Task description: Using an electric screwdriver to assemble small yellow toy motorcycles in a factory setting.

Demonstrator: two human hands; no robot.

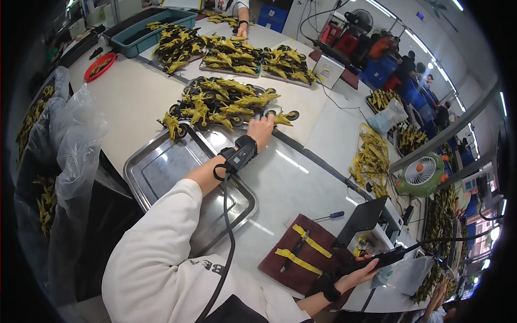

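My left hand (pixel 260 131) is stretched out to the right edge of a heap of yellow toy motorcycles (pixel 221 102) with black wheels. Its fingers are closed around one yellow toy motorcycle (pixel 283 118) there; the grip itself is partly hidden. At the lower right, my right hand (pixel 358 275) is wrapped around a black electric screwdriver (pixel 383 258) with a cord running off to the right. Beside it lies a maroon mat (pixel 274 258) with yellow tape strips and a dark, narrow piece across them. A blue-handled screwdriver (pixel 336 215) rests just beyond the mat.
Metal trays (pixel 161 171) lie below the heap. Farther back are more loaded trays (pixel 231 56), a teal bin (pixel 141 42) and a red dish (pixel 100 68). A green fan (pixel 421 173) stands right; plastic bags (pixel 81 126) hang left. A co-worker's hand (pixel 242 29) is at the far side.
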